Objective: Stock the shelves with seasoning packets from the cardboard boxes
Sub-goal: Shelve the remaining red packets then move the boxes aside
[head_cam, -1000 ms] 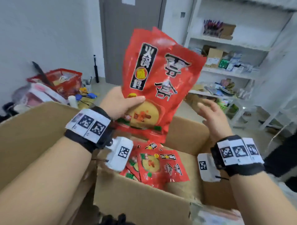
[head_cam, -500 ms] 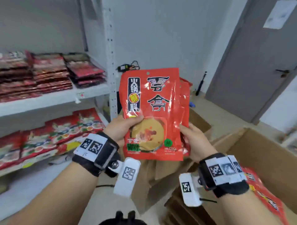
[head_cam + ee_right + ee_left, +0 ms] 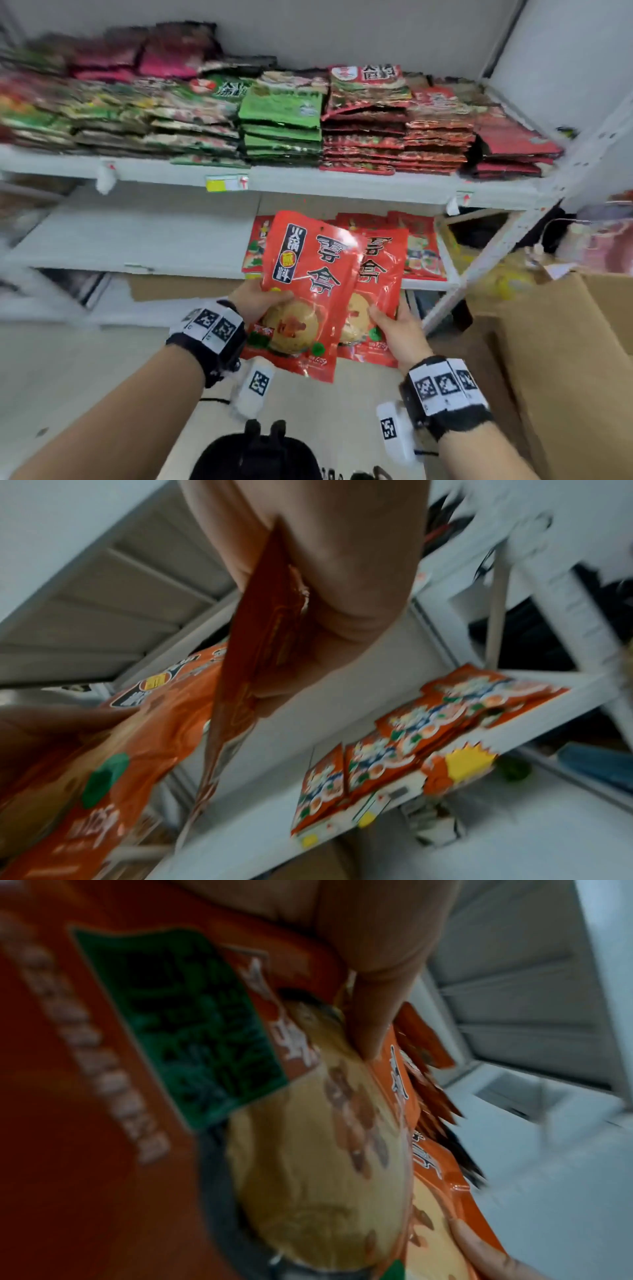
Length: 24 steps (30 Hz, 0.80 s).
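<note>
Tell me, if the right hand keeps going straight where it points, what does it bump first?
Probably the red packets lying on the lower shelf. The right hand, gripping its red packet, points up toward them; depth is hard to judge.

Thumb (image 3: 373, 969) on red packet (image 3: 103, 1123)

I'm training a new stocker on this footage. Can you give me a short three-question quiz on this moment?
1. True or false: both hands hold red packets.
2. Which shelf already holds a few matching red packets? A) upper B) lower
3. What stands at the right edge of the head view?

Key: 1. True: left hand and right hand grip the red packets. 2. B, the lower shelf. 3. A cardboard box.
</note>
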Motion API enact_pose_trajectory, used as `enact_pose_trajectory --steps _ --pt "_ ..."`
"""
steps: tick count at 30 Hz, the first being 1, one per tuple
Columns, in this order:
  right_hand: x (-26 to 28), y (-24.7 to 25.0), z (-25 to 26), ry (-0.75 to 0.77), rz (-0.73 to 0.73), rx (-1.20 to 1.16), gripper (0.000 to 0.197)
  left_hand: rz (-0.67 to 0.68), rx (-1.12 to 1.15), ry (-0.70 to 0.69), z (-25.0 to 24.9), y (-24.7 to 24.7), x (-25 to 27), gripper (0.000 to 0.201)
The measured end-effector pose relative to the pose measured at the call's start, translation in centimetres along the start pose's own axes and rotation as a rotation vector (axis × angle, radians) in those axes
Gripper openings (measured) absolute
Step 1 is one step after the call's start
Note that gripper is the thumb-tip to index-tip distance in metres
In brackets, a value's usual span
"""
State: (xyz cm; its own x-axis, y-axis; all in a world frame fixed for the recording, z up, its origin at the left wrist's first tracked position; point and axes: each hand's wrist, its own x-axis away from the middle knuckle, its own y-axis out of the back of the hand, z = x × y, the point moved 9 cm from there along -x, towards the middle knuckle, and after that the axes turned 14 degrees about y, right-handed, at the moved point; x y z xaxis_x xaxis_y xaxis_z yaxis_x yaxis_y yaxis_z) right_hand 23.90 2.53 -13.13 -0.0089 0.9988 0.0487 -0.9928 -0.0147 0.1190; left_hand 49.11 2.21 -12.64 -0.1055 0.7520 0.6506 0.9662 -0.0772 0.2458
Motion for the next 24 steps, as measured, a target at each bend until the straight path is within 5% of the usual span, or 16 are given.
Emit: enact_pose_trajectory --steps 3,6,12,20,24 --pt "-2.9 -7.4 -1.9 -0.057 0.100 0.040 0.019 -0.098 0.135 0.118 4.1 6.3 -2.9 0.036" --pt "-5.9 -13.9 -3.9 -0.109 0.189 0.055 0.017 -0.202 0.269 0.226 7.7 11.6 -5.1 0.023" --pt "-12.5 -25.2 -8.1 -0.215 0.371 0.044 0.026 -0.340 0.471 0.377 12.5 19.1 -8.1 0.028" --pt "-21.5 -34.9 -13.2 -0.289 0.421 0.209 0.053 -0.465 0.645 0.474 15.5 24.7 -14.9 0.006" --pt "-25.4 -38.4 -15.7 -0.245 0.433 0.391 0.046 -0.419 0.633 0.532 17.7 25.9 -18.4 0.010"
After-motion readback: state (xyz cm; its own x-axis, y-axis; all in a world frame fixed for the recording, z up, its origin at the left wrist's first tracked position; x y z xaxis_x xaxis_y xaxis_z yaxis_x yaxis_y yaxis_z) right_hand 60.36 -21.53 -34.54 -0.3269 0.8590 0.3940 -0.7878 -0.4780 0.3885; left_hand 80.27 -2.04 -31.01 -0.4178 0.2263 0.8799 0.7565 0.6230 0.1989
